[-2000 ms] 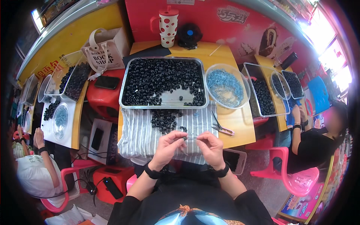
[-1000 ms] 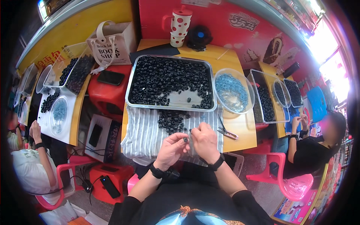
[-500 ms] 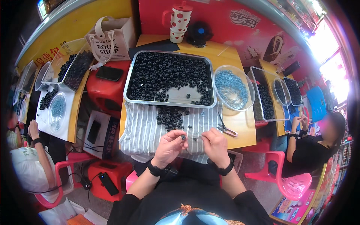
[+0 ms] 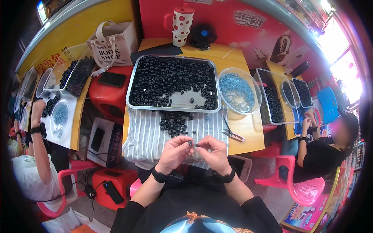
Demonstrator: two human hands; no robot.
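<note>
My left hand (image 4: 175, 152) pinches a small black bead (image 4: 190, 143) between thumb and fingertips. My right hand (image 4: 212, 152) is held close to it, fingers pinched together on something too thin to make out. Both hands hover over the near edge of a striped cloth (image 4: 145, 136). A small pile of black beads (image 4: 173, 121) lies on the cloth just beyond my fingers. Behind it stands a metal tray (image 4: 173, 106) with many black beads spread over it.
A clear bowl of blue bits (image 4: 238, 91) and small scissors (image 4: 232, 133) lie right of the tray. A spotted mug (image 4: 181, 23) and a black fan (image 4: 203, 35) stand at the back. People work at side tables left (image 4: 33, 167) and right (image 4: 322, 151). Red stools (image 4: 107, 93) stand left.
My hands parted half a second ago, then came back together at the cloth's near edge, with the bead still in my left fingers. My head tilted a little.
</note>
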